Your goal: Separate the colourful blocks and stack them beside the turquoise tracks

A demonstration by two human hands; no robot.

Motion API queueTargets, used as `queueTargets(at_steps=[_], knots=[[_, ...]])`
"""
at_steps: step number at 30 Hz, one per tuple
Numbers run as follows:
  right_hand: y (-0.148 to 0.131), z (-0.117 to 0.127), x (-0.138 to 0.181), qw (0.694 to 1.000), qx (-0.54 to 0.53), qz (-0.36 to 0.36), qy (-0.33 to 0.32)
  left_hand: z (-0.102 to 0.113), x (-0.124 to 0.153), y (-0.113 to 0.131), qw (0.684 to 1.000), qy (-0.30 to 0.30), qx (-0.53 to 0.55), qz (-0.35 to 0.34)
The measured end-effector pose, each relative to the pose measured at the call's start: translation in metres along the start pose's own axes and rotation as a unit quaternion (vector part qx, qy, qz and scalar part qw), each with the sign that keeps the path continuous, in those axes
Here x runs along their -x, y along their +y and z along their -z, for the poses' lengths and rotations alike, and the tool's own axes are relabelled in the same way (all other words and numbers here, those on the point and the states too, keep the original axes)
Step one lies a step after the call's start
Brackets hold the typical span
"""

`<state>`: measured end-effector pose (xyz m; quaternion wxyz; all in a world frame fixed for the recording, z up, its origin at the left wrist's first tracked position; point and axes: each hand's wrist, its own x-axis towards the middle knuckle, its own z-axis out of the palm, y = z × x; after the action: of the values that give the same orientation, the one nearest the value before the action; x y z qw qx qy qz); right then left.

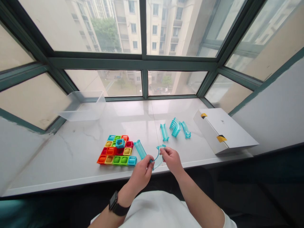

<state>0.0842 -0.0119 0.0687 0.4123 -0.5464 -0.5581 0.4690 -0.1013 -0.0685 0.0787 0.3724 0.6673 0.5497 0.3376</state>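
Note:
My left hand (pixel 142 171) and my right hand (pixel 172 160) both grip a curved transparent blue marble-run track piece (pixel 158 160), holding it just above the sill. A straight transparent blue track piece (pixel 140 149) lies next to my left fingers. To its left sits a flat assembly of colourful square plastic blocks (pixel 116 155), with a blue block (pixel 120 143) on top. Farther back lie a straight track piece (pixel 164 132), a curved stack of track pieces (pixel 175 127) and a short track piece (pixel 186 129).
The white marble windowsill (pixel 78 152) has a front edge just beyond my hands. A clear plastic tub (pixel 83 106) stands at the back left, and a white box (pixel 224 130) lies at the right. Dark-framed windows (pixel 142 60) rise behind the sill.

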Motion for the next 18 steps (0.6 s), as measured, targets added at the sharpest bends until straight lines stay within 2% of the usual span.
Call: queueTargets(at_steps=[5,9,18], knots=[[-0.004,0.007,-0.001,0.994,0.108,-0.008,0.029,-0.007,0.003,0.001,0.999,-0.026,-0.027,0.014],[-0.008,0.004,0.004,0.985,0.165,0.036,0.022,-0.011,-0.001,-0.002,0.998,-0.012,-0.019,0.064],[-0.019,-0.003,0.014,0.984,0.16,0.071,-0.021,-0.011,-0.014,-0.001,0.996,0.015,-0.075,0.038]])
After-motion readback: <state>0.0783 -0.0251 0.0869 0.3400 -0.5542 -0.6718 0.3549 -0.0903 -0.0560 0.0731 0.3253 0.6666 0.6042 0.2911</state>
